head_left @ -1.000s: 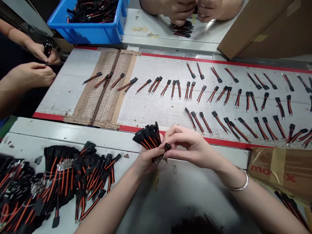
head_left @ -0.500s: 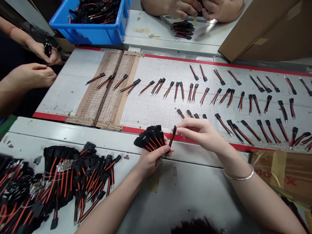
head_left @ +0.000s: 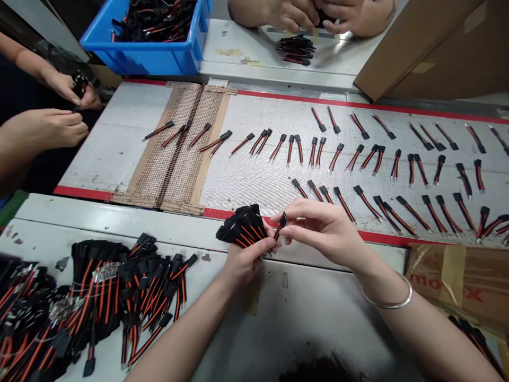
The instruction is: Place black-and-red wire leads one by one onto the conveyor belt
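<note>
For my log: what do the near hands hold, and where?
The left hand grips a bundle of wire leads by the wires, below the black connectors; the right hand pinches one lead at its connector.

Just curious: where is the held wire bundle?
In the head view, the wire bundle sits lower centre in the left hand, beside the right hand.

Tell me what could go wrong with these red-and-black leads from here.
The left hand grips a thick bundle of leads right by the belt's red edge, so a lead might slip out onto the perforated belt. The right hand pinches one lead close to the bundle, and that lead could snag its neighbours.
</note>
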Demonstrator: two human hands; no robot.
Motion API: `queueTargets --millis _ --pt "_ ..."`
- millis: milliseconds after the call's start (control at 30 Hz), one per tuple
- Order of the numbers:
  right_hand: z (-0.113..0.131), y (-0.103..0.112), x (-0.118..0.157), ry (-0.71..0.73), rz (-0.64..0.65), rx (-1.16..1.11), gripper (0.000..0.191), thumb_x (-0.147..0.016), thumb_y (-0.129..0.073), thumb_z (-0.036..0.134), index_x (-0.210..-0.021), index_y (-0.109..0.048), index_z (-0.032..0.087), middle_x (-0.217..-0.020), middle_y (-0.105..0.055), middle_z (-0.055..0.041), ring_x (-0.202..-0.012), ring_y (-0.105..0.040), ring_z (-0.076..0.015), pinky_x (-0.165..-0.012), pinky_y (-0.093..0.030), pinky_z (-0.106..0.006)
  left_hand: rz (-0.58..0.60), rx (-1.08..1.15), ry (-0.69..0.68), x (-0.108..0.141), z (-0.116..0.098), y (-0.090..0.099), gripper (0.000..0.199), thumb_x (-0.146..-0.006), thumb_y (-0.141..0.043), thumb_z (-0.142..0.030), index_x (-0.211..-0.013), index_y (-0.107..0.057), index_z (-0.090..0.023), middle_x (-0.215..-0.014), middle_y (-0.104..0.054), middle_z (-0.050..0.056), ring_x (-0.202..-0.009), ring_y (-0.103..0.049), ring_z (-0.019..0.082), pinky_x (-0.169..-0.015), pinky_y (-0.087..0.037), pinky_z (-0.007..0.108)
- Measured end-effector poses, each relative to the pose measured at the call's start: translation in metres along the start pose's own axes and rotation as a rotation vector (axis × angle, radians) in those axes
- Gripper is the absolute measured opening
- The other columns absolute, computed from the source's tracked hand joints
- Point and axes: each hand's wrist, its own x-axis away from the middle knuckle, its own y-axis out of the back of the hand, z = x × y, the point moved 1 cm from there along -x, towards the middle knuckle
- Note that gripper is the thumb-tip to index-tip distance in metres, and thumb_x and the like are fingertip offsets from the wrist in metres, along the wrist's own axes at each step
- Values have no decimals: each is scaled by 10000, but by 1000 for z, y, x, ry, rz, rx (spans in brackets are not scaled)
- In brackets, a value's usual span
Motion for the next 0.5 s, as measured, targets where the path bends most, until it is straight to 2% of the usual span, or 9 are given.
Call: queueTargets --millis 500 --pt "-1 0 1 42 8 111 111 -909 -730 195 -1003 -764 146 -877 -663 -40 -666 -717 -111 -612 -613 -232 14 28 1 -1 0 -2 229 -743 -817 -286 -767 -628 -158 -674 -604 -8 -631 -567 125 -635 -464 268"
